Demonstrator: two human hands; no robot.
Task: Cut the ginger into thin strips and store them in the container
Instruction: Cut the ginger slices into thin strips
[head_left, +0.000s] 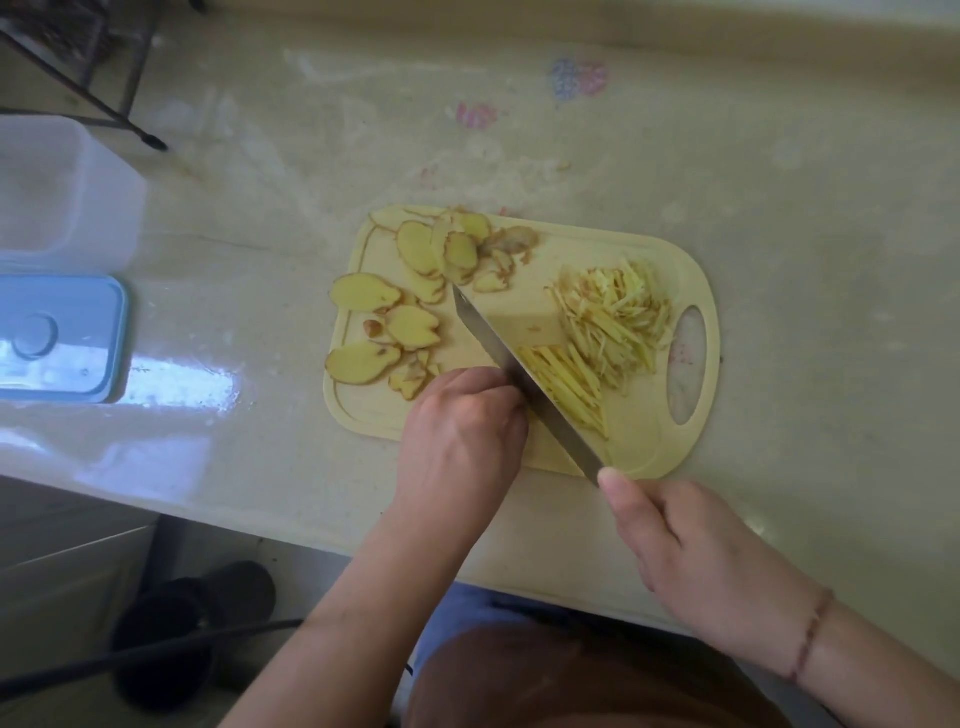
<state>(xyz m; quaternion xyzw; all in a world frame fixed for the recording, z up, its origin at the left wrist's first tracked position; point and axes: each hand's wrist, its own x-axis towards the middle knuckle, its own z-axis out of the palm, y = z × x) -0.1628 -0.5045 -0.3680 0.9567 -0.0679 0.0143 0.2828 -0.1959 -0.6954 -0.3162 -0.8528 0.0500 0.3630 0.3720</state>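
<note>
While the right hand (696, 551) grips the cleaver (524, 374) by its hidden handle, the left hand (462, 415) curls at the blade's 9 o'clock side, its grasp hidden. Ginger strips (608, 322) pile toward 3 o'clock on the cutting board (644, 447), ginger slices (410, 291) toward 10; the clear container (62, 192) and blue lid (62, 338) sit far at 9.

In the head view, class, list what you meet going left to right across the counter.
Blue lid → ginger slices → left hand → knife → ginger strips → board's handle hole.
</note>
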